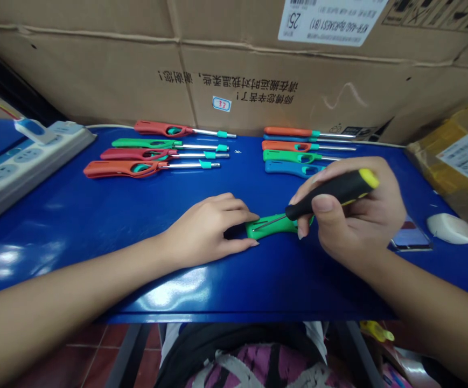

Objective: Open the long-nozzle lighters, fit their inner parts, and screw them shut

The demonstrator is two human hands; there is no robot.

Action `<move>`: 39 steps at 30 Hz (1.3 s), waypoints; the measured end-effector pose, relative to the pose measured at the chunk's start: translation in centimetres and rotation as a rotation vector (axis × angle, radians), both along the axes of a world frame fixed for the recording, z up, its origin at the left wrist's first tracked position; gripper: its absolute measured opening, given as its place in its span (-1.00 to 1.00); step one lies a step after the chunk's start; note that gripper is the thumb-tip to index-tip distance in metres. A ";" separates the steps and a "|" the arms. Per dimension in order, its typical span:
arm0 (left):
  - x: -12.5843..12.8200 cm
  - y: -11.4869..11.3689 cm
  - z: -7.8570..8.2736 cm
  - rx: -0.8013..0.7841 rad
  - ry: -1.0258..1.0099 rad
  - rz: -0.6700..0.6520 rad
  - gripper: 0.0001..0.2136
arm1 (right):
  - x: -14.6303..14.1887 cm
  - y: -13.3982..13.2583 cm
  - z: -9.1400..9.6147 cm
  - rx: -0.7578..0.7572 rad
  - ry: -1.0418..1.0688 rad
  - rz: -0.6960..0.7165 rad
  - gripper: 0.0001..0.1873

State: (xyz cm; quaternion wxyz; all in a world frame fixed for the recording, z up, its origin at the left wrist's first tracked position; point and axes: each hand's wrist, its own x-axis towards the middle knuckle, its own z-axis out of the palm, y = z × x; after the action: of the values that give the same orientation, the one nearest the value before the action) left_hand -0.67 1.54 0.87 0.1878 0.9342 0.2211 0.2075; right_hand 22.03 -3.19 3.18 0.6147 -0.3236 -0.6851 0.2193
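A green utility lighter [270, 227] lies on the blue table [72, 237] in front of me, its body under my hands. My left hand [207, 230] has its fingertips and thumb at the lighter's near end, holding it against the tabletop. My right hand [353, 213] grips a screwdriver [334, 188] with a black handle and yellow cap. The screwdriver's thin metal shaft reaches down onto the green lighter, and the tip is hidden against it by the angle.
Two groups of finished-looking utility lighters [156, 148] in red, green, orange and blue lie in rows at the back. A power strip [27, 167] sits at left, a phone [410, 237] and white mouse [451, 228] at right. Cardboard boxes [258, 64] stand behind the table.
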 end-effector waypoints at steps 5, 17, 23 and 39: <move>0.0 -0.1 0.0 0.000 0.000 0.004 -0.67 | 0.1 -0.1 0.0 -0.005 -0.003 0.019 -0.79; 0.2 0.1 -0.3 -0.088 -0.046 0.014 -0.67 | -0.9 0.1 0.6 -0.087 0.097 0.018 -0.67; 0.2 0.1 -0.3 -0.092 -0.033 0.008 -0.67 | -0.1 0.0 0.0 0.001 0.006 0.085 -0.67; 0.2 0.1 -0.2 -0.083 -0.024 0.000 -0.66 | 0.9 -0.1 0.4 0.074 -0.215 -0.008 -0.43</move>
State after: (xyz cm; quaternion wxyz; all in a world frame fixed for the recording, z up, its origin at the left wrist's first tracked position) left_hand -0.50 1.65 0.67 0.2292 0.9231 0.2271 0.2094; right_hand 22.94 -3.31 3.56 0.5502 -0.3250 -0.7533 0.1554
